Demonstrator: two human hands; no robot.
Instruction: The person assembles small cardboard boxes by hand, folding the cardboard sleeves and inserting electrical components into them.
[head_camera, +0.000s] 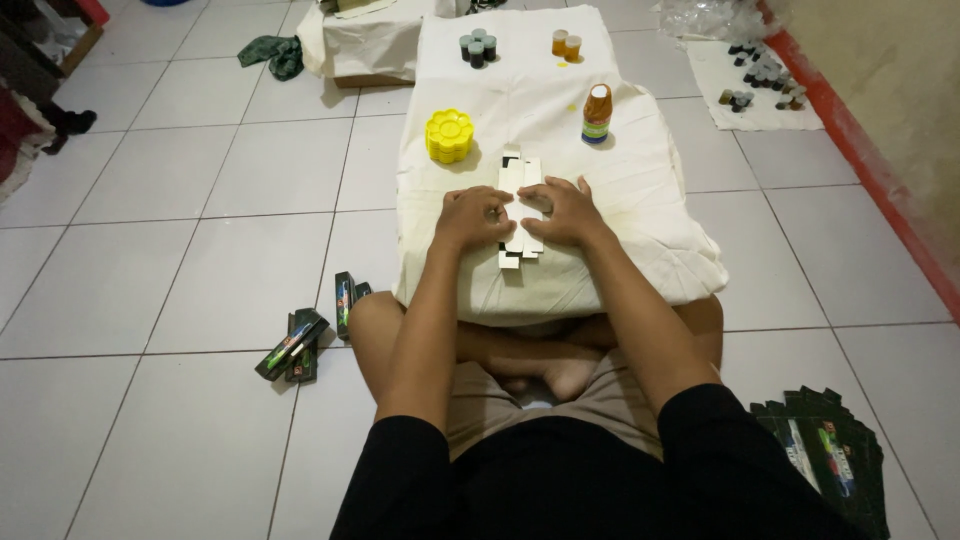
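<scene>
White tiled floor, cream cloth (600, 230) over a low stand. Left hand (473, 215) and right hand (562, 210) curled, fingertips pressing flat white carton blanks (522, 195) at the cloth's near edge. Risk: loose stack fanning or sliding off under uneven pressure. Blank count and fold lines beneath the fingers unreadable.

Both hands, left (472, 216) and right (566, 210), lay on flat cartons (521, 180) on the cloth (640, 190). Beyond stood a palette (449, 135) at left, a bottle (597, 114) at right. Boxes (295, 345) lay on the floor, left.
</scene>
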